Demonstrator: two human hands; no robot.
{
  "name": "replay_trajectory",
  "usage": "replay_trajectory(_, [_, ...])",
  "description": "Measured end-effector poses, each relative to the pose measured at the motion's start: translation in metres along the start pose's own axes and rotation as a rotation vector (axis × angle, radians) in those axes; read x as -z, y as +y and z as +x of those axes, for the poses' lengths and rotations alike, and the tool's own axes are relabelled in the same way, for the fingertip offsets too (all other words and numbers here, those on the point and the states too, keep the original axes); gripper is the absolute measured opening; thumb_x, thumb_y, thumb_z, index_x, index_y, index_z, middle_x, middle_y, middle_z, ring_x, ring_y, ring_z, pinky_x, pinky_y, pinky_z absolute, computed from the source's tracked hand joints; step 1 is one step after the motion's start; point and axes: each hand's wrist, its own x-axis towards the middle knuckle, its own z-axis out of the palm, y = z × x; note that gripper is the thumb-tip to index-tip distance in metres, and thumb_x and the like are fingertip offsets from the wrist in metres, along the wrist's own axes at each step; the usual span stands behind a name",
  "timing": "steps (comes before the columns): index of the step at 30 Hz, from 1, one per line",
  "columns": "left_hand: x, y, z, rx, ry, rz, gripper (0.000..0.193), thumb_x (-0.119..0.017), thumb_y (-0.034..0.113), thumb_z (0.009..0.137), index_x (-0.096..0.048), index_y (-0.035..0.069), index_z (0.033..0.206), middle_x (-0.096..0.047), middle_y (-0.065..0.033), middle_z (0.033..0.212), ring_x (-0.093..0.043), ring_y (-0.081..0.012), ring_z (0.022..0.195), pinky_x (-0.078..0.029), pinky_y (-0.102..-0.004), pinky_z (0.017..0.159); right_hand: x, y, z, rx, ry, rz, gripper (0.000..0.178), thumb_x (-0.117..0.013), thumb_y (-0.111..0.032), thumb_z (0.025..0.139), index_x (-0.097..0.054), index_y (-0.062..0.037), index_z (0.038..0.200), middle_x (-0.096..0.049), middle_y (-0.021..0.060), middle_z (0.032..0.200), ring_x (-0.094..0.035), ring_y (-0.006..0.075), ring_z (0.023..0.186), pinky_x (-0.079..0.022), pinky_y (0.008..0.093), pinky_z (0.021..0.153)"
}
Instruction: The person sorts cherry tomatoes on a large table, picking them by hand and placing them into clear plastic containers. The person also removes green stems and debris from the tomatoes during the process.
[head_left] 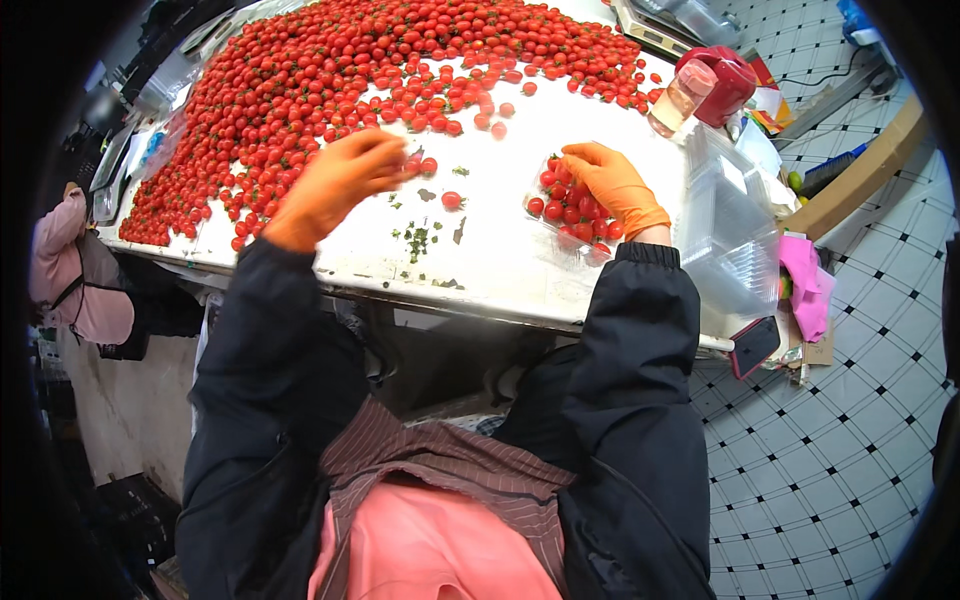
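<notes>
Both of my hands wear orange gloves. My left hand [345,182] hovers over the white table, its fingers drawn together and bent inward. Its fingertips are blurred beside a couple of loose cherry tomatoes [428,167], and what they hold, if anything, I cannot make out. A clear plastic container [572,250] full of cherry tomatoes [572,214] sits to the right. Over its far right side my right hand [612,186] curls down, fingers closed, the tips close to the top tomatoes. Whether it grips one is hidden. A single tomato [452,200] lies between the hands.
A large heap of cherry tomatoes [300,90] covers the table's far and left side. Green stem bits [418,240] are scattered near the front. Stacked clear containers [728,230], a jar [683,98], a red object [728,85] and a phone [755,347] line the right edge.
</notes>
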Motion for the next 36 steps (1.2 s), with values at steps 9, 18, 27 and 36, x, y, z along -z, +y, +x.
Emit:
replay_trajectory(9, [0.253,-0.123,-0.25,-0.03,0.801,0.494,0.024,-0.069,0.005,0.079,-0.064,0.002,0.103,-0.058,-0.0001,0.081,-0.052,-0.0072,0.073,-0.043,-0.022,0.065,-0.023,-0.006,0.012,0.297,0.115,-0.09,0.027,-0.062,-0.019,0.089,-0.066,-0.0003,0.107,-0.069,0.0101,0.099,-0.064,0.0163,0.092,-0.049,0.0275,0.083])
replay_trajectory(18, [0.27,-0.138,-0.209,-0.218,1.047,0.871,0.038,-0.072,0.022,0.08,-0.063,-0.002,0.109,-0.06,-0.0164,0.108,-0.059,-0.0256,0.1,-0.047,-0.0346,0.087,-0.075,-0.018,0.015,0.299,-0.011,0.057,0.026,-0.061,-0.017,0.091,-0.065,-0.0001,0.111,-0.068,0.0078,0.102,-0.062,0.0131,0.092,-0.047,0.0263,0.084])
replay_trajectory(27, [0.199,-0.098,-0.019,0.071,0.532,1.458,0.09,-0.055,0.068,0.079,-0.021,0.022,0.149,-0.017,-0.0126,0.154,-0.016,-0.0405,0.139,-0.018,-0.0625,0.106,-0.11,-0.023,0.009,0.362,-0.083,-0.156,0.026,-0.062,-0.016,0.091,-0.064,-0.0002,0.111,-0.068,0.008,0.102,-0.063,0.0141,0.093,-0.048,0.0259,0.084])
replay_trajectory(36, [0.086,-0.076,0.033,-0.055,0.036,1.435,0.09,-0.055,0.069,0.079,-0.018,0.026,0.15,-0.012,-0.0089,0.157,-0.006,-0.0436,0.141,-0.019,-0.07,0.101,-0.142,0.009,0.037,0.429,0.001,-0.424,0.049,-0.068,-0.033,0.079,-0.06,-0.0036,0.118,-0.058,0.0185,0.118,-0.054,0.0331,0.11,-0.043,0.0388,0.095])
